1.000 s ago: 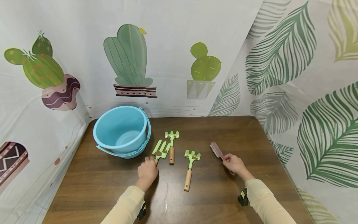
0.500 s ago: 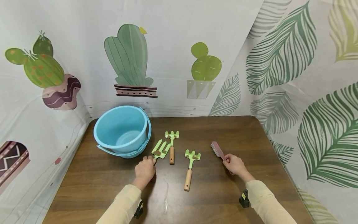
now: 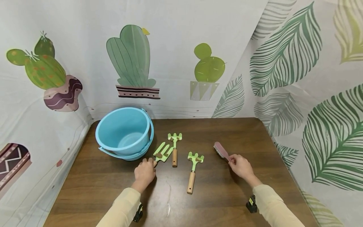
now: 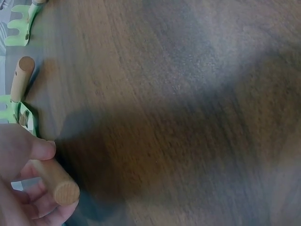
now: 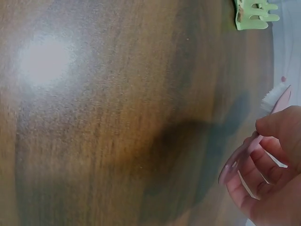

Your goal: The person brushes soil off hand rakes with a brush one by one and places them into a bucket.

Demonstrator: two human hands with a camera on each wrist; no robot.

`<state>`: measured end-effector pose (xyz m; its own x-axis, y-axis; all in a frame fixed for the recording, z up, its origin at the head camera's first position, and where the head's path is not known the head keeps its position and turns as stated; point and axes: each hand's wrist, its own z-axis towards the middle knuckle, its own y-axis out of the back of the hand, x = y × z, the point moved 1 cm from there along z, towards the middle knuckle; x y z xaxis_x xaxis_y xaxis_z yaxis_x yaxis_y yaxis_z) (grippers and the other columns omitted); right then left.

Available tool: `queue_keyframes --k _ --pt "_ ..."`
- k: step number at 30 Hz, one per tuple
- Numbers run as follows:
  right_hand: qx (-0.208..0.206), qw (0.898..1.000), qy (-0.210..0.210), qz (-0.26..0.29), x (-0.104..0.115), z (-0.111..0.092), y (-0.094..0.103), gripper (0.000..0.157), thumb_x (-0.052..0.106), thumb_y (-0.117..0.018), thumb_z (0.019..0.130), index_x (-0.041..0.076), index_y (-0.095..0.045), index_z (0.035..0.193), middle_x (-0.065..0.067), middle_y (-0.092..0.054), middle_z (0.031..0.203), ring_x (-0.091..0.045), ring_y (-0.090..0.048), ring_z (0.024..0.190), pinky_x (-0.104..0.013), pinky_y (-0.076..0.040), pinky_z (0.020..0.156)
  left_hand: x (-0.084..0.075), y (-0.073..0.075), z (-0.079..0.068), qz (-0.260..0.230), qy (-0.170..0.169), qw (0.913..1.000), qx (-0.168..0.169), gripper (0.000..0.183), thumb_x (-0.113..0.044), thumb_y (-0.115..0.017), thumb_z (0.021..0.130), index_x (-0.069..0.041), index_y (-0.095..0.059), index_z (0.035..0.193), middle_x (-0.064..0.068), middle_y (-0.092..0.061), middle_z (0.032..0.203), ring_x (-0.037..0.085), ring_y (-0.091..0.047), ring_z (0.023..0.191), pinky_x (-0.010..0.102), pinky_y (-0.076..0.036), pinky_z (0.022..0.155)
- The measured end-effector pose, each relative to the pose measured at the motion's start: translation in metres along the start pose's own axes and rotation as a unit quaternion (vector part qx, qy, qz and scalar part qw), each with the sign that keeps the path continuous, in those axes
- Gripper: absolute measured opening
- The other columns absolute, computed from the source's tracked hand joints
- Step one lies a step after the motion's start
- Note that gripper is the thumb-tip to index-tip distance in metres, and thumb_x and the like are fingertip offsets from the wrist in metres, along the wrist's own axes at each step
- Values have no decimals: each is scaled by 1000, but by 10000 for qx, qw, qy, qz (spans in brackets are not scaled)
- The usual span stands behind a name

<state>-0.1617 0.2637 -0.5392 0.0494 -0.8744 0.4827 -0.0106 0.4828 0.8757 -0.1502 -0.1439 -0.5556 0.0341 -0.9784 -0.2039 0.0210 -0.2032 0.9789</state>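
Observation:
My left hand (image 3: pixel 145 171) grips the wooden handle (image 4: pixel 57 182) of a small green garden fork (image 3: pixel 163 152), just in front of the blue bucket. Thumb and fingers wrap that handle in the left wrist view, leaving its round end exposed. On the right, my right hand (image 3: pixel 241 166) holds a pink brush (image 3: pixel 222 150) by its handle, white bristles facing left. The right wrist view shows the thumb on top of the brush handle (image 5: pixel 240 157) and the fingers beneath. Between the hands lie two green hand rakes with wooden handles, one farther back (image 3: pixel 174 148) and one nearer (image 3: pixel 192 175).
A light-blue bucket (image 3: pixel 103 142) stands at the back left of the brown wooden table (image 3: pixel 227 201), its handle hanging down on the near side. Behind the table hangs a white cloth (image 3: pixel 175 37) printed with cacti and leaves.
My left hand has shifted slightly left and nearer with the garden fork. The right hand has moved a little to the right and turned slightly, still holding the brush. The rakes and bucket stay put.

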Motion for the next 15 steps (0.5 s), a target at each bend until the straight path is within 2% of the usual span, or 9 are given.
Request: queue_keyframes --k 7,15 --pt "-149 9996 192 -166 4 -1 13 24 10 -65 80 1 -64 101 -6 -59 80 -15 -53 66 -32 -42 55 3 0 0 -6 46 9998 -174 23 -17 -70 73 -6 -59 90 14 -55 79 32 -59 68 47 -46 49" --pt "-412 9979 447 -211 11 -2 27 24 10 -66 79 2 -64 102 -6 -59 80 -16 -53 67 -33 -43 56 7 3 -4 -56 -53 9983 -581 21 -15 -70 73 -6 -58 87 13 -54 80 32 -57 69 47 -46 49"
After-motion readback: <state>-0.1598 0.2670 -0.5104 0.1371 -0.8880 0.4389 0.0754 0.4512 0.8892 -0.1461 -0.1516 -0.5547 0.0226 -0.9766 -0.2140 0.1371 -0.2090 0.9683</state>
